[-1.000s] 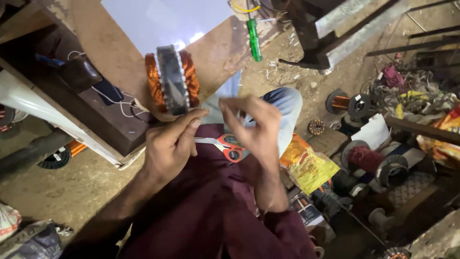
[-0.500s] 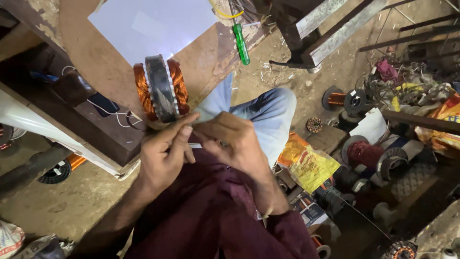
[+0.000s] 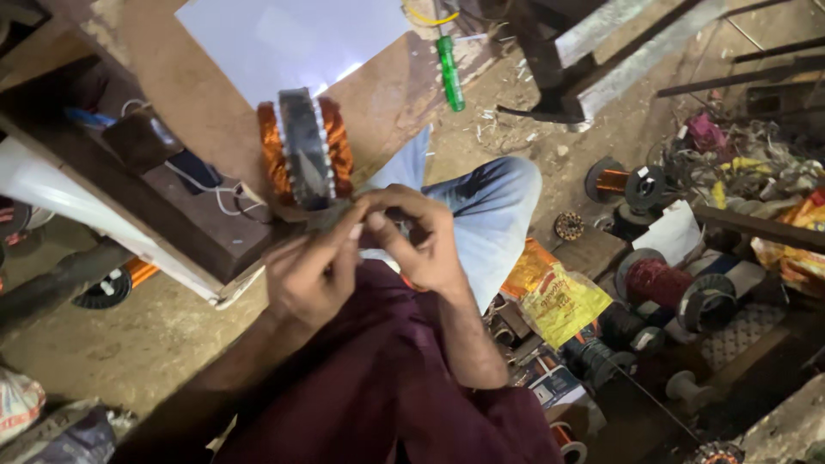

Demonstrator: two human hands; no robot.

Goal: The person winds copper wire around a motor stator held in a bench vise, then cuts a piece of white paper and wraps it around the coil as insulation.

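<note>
— Since half a second ago, your two hands have climbed toward the wound stator, and the scissors that showed between them a second ago are out of sight now. What do your fingers look like?

— Pinched together, tip against tip. Your left hand and your right hand meet right under the stator, thumbs and forefingers closed on something small; I cannot tell what it is, it is hidden between them.

— And where does the stator sit?

— Upright on edge at the front lip of the wooden bench, just above your knuckles, a grey steel ring with copper windings bulging out on both sides. Your left fingertips look to be touching its lower rim.

— What lies behind it on the bench?

— White sheet of paper, flat, just past the stator. Farther along the bench edge, a green-handled screwdriver.

— And lower down?

— Your knee in blue jeans juts out past your right hand, and your maroon sleeve fills the bottom of the view. To the right of the knee, on the floor, a yellow and orange packet, and beyond it spools of copper wire among a clutter of parts
</note>
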